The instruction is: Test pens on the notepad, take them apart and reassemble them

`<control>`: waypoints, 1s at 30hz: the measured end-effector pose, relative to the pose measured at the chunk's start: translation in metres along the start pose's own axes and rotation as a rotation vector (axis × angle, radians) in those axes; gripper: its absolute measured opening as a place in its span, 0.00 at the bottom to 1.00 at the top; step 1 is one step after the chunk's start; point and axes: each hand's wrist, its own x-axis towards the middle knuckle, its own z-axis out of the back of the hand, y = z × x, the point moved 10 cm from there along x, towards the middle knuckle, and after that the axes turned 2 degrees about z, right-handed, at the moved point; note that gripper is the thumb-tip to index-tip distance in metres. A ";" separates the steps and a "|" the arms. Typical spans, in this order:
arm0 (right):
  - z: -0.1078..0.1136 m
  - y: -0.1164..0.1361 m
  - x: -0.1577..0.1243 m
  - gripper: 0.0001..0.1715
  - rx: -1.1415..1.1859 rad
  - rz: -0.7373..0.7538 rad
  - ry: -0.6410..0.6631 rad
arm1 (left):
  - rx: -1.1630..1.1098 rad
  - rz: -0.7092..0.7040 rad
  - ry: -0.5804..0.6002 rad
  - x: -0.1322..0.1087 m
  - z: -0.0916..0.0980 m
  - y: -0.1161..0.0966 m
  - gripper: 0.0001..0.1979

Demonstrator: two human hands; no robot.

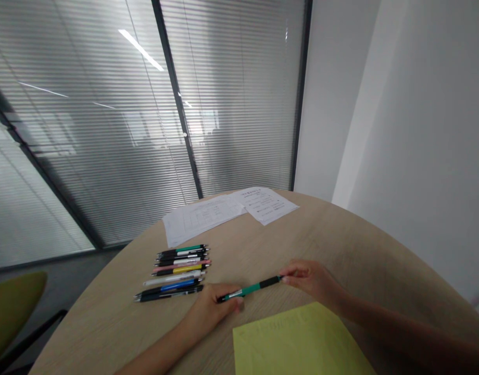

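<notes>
A green pen (252,288) with a black grip is held between my two hands, slightly tilted, above the table. Its clip end lies under the thumb of my left hand (210,307), whose fingers close round it. At the tip end, my right hand (304,276) pinches the pen between thumb and fingertips. Just left of my left hand lies a row of several pens, among them a yellow pen (180,270), a blue pen (177,286), a white pen (173,278) and a black pen (165,296). A yellow paper sheet (298,344) lies nearest me, below my hands.
The round wooden table (341,239) carries printed sheets (208,214) at its far edge. Beyond stands a glass partition (239,104) with blinds, and a white wall (419,130) rises on the right. A green chair (16,312) is at the left.
</notes>
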 end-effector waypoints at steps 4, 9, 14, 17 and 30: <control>-0.001 0.003 -0.001 0.13 -0.016 -0.018 0.025 | 0.070 -0.058 -0.051 -0.002 0.004 -0.012 0.15; -0.010 0.007 -0.002 0.21 -0.118 0.024 0.101 | 0.154 -0.165 -0.134 -0.005 0.010 -0.020 0.11; -0.015 0.001 -0.006 0.26 -0.124 -0.050 0.116 | 0.290 -0.294 -0.215 -0.011 0.012 -0.031 0.12; -0.015 -0.007 -0.008 0.27 -0.138 -0.140 0.116 | 0.340 -0.330 -0.232 -0.013 0.012 -0.033 0.13; -0.004 0.015 -0.003 0.07 -0.252 0.014 0.098 | 0.239 -0.227 -0.217 -0.008 0.018 -0.020 0.12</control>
